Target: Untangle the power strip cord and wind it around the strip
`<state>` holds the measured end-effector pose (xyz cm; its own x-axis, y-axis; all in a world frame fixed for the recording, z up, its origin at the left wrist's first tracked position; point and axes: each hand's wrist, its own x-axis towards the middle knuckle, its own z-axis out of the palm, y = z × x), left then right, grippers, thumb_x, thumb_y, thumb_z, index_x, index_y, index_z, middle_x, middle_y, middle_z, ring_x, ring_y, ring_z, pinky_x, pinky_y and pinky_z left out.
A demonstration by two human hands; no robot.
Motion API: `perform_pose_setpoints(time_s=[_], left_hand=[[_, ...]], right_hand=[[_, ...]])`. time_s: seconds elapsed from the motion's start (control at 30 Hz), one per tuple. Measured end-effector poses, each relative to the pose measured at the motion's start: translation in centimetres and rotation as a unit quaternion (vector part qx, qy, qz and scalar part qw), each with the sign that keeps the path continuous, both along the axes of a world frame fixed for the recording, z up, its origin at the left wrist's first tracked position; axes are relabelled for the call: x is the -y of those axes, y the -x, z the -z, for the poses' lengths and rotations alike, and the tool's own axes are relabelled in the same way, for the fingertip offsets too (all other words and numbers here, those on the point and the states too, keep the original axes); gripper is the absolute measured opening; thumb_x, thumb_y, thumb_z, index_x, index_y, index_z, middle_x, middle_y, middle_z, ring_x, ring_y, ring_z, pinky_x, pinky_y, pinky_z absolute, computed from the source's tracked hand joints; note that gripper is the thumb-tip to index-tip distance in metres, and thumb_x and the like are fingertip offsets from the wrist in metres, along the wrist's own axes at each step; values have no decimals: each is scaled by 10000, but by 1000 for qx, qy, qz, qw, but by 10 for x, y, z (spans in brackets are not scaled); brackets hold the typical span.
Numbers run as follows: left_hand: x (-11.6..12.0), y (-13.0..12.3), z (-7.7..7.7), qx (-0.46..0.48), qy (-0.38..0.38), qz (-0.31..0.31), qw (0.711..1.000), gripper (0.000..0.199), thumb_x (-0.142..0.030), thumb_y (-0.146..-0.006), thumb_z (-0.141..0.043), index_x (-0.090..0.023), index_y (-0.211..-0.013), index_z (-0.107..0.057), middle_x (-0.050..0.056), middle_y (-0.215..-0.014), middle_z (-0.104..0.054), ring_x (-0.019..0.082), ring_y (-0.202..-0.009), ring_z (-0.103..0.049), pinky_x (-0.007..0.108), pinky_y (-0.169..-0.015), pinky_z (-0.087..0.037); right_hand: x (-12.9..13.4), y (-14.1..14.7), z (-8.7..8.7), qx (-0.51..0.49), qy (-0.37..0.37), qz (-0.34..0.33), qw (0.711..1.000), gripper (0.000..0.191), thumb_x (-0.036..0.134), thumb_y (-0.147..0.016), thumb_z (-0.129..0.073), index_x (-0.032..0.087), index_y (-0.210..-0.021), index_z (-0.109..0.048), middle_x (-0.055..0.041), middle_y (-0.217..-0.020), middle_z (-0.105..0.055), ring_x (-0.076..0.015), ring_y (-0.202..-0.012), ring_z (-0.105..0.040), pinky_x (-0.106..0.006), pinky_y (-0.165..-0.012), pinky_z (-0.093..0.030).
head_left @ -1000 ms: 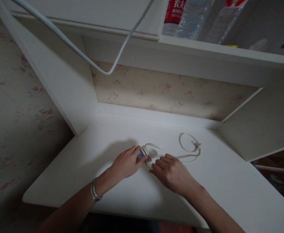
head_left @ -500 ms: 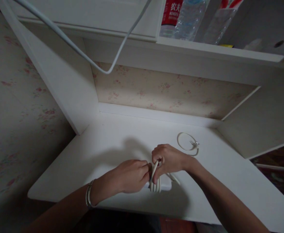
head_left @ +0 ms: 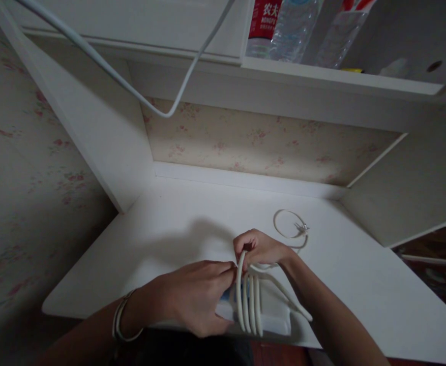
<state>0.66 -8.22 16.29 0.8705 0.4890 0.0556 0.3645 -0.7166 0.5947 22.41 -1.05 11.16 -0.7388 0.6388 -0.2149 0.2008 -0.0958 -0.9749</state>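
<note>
A white cord (head_left: 251, 307) is wound in several turns around a white rectangular block (head_left: 278, 317), which has a blue patch partly covered by the turns. My left hand (head_left: 196, 295) grips the block's left end, thumb below and fingers above. At the top of the turns, my right hand (head_left: 259, 247) pinches the cord between thumb and curled fingers. From there a length runs right, under the wrist, to a loop on the desk ending in a plug (head_left: 301, 228) with metal pins. Another stretch of cord sticks out to the right of the block.
The white desk (head_left: 161, 218) has a side panel on the left and a wall behind. Overhead, a grey-white rod or cable (head_left: 165, 113) hangs in a bend. Plastic bottles (head_left: 293, 30) stand on the shelf (head_left: 333, 76) above the desk.
The block and both hands have come nearer to me, with the block lower and larger in view. More of the wound turns now shows. The cord loop on the desk sits slightly further left.
</note>
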Motion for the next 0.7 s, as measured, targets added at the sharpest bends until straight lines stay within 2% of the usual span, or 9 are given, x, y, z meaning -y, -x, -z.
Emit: perform_pose_setpoints(time_s=[0.1, 0.17, 0.23, 0.3, 0.4, 0.53, 0.6, 0.7], left_hand=[[-2, 1, -1, 21, 20, -15, 999, 406, -337, -697, -637, -219, -1069, -530, 28, -1010, -650, 196, -893, -621, 269, -791, -455], [-5, 5, -5, 2, 6, -61, 998, 382, -338, -668, -648, -207, -1014, -550, 27, -953, -654, 201, -853, -624, 278, -763, -456], [-10, 10, -8, -28, -22, -116, 993, 320, -328, -650, -639, -197, -932, -565, 28, -894, -649, 208, -819, -622, 289, -736, -452], [-16, 14, -9, -46, -48, -153, 986, 272, -302, -650, -618, -199, -896, -568, 24, -867, -644, 207, -805, -617, 288, -716, -445], [-24, 15, -9, -46, -68, -181, 980, 271, -265, -660, -596, -202, -923, -567, 21, -879, -647, 197, -801, -616, 278, -709, -441], [-28, 7, -2, -29, -79, -208, 975, 313, -252, -678, -596, -208, -985, -557, 27, -933, -657, 203, -836, -623, 281, -729, -449], [-29, 2, 3, -29, -91, -220, 971, 299, -236, -694, -584, -212, -990, -548, 31, -947, -659, 208, -852, -627, 283, -735, -455], [-33, 0, 11, -44, -126, -260, 957, 263, -227, -721, -573, -210, -981, -534, 41, -941, -663, 221, -872, -633, 296, -750, -464]], right_hand=[[5, 1, 8, -4, -17, 11, 1000, 398, 517, -703, -704, 138, -769, -598, 13, -666, -577, -95, -607, -515, -223, -605, -430], [13, -3, 13, 18, -30, 24, 999, 413, 553, -791, -587, 142, -758, -592, 4, -657, -562, -109, -609, -500, -237, -603, -430], [23, -11, 19, 51, -54, 32, 997, 391, 538, -799, -565, 153, -740, -595, -17, -679, -577, -142, -646, -515, -262, -622, -444], [32, -19, 30, 93, -111, 47, 988, 315, 476, -787, -567, 169, -734, -610, -41, -718, -612, -178, -698, -536, -290, -663, -461], [39, -24, 51, 146, -225, 96, 959, 287, 394, -823, -464, 182, -737, -638, -83, -795, -657, -212, -766, -564, -347, -767, -471], [37, -12, 74, 141, -349, 140, 916, 325, 364, -867, -377, 195, -907, -652, -113, -933, -672, -241, -920, -584, -392, -907, -428], [38, -2, 79, 160, -370, 164, 901, 351, 370, -893, -338, 192, -921, -639, -111, -899, -674, -239, -908, -591, -376, -875, -438], [46, 12, 80, 222, -329, 188, 898, 458, 376, -959, -226, 186, -783, -604, -73, -730, -653, -196, -717, -597, -310, -720, -447]])
